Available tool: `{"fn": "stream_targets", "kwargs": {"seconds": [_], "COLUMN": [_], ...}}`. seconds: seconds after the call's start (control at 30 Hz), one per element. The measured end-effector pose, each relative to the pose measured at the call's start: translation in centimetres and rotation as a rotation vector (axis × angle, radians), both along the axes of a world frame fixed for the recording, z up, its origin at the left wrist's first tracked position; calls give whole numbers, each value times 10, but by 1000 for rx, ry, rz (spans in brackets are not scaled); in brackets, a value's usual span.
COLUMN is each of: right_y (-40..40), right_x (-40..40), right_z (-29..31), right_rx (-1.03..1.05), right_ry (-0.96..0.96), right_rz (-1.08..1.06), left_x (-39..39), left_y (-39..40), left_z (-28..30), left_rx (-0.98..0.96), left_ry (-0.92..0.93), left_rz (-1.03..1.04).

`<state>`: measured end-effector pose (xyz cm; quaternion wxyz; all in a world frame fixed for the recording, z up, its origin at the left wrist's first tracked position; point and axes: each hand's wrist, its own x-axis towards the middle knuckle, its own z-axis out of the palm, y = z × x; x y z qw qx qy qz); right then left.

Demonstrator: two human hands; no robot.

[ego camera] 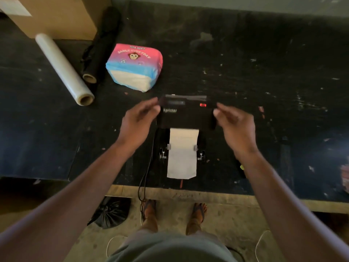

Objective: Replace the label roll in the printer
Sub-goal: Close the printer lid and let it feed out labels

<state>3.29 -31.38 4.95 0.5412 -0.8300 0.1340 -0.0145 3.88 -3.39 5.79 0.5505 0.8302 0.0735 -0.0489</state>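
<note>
A small black label printer (186, 114) sits on the dark table, with a red light lit on its top right. White label paper (182, 154) runs from its near side over a black roll holder (162, 154) towards the table edge. My left hand (138, 123) hovers at the printer's left side, fingers apart, fingertips at its top left corner. My right hand (236, 123) is by the printer's right side, fingers loosely curled and holding nothing. Whether either hand touches the casing is unclear.
A pink and blue tissue pack (135, 67) lies behind the printer to the left. A clear film roll (64, 69) and a black film roll (100, 46) lie further left, by a cardboard box (56, 14). A black cable (146, 176) drops over the table edge (188, 195).
</note>
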Motion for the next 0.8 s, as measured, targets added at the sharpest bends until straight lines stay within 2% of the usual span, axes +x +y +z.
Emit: {"fn": "stream_targets", "kwargs": {"seconds": [0.17, 0.3, 0.47, 0.8], "right_y": [-1, 6, 10, 15], "right_x": [-64, -84, -94, -103], "right_z": [-39, -57, -69, -79], "right_rx": [20, 8, 10, -25], "right_ry": [25, 75, 92, 100], "right_rz": [34, -2, -21, -37], "left_x": [-64, -88, -98, -101], "left_y": [-1, -3, -11, -15], "left_z": [-43, -70, -87, -99], "left_rx": [-62, -110, -30, -51], "left_ry": [-38, 49, 78, 92], "left_rz": [7, 38, 100, 156]}}
